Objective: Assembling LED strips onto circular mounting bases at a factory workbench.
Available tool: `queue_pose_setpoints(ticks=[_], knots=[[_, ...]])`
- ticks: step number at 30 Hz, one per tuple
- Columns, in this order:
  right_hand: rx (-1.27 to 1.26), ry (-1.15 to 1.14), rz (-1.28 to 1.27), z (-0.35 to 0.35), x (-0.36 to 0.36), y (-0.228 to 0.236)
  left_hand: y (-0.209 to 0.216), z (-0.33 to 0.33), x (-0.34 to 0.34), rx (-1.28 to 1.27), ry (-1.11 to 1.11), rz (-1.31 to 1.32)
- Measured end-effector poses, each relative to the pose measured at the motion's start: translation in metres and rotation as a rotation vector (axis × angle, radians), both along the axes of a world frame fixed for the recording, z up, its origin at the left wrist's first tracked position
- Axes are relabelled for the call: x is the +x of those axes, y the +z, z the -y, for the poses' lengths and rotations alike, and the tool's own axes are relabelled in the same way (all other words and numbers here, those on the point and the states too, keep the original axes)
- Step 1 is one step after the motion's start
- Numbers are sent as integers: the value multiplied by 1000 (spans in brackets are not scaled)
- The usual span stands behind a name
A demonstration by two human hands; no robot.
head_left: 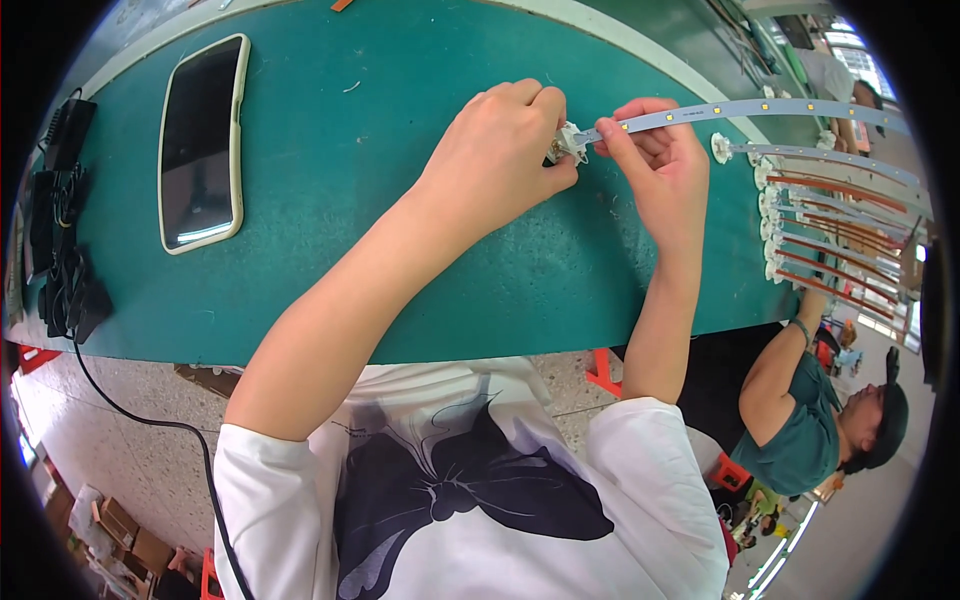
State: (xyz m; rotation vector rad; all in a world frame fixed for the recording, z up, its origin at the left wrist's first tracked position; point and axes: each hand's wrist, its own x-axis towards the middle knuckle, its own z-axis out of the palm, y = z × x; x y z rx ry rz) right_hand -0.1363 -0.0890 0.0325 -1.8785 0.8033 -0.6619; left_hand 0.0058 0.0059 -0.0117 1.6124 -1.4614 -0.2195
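Note:
Above the green tabletop, my left hand (500, 150) is closed around a small white plastic connector (568, 143), whose far side is hidden by the fingers. Into this piece runs the end of a pale LED strip (740, 109) with yellow chips along it. My right hand (662, 165) pinches the strip between thumb and fingers, close beside the connector. From there the strip arches away to the right, past the table's edge. Both hands are near each other at the middle right of the table.
Several more strips with white end pieces (770, 215) lie in a row at the right. A phone (202, 145) in a pale case rests at the left, near black adapters and cables (65, 215). A co-worker (810, 410) sits at the right; a black cord (165, 422) hangs at the left.

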Motion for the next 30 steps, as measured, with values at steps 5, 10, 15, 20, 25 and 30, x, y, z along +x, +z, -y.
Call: queue_pose_setpoints(ticks=[5, 10, 15, 20, 25, 30], knots=[[-84, -43, -64, -8, 5, 5, -1, -1, -1, -21, 6, 8], [-170, -77, -115, -12, 6, 6, -1, -1, -1, -29, 11, 26], [-204, -79, -139, -15, 7, 7, -1, -2, -1, -26, 16, 30], [-270, -66, -166, -16, 8, 6, -3, -2, -1, -17, 9, 21], [-368, -46, -254, -23, 12, 10, -3, 0, -1, -65, 20, 44], [-339, -43, -224, -19, 11, 6, -5, 0, -1, -71, 25, 48]])
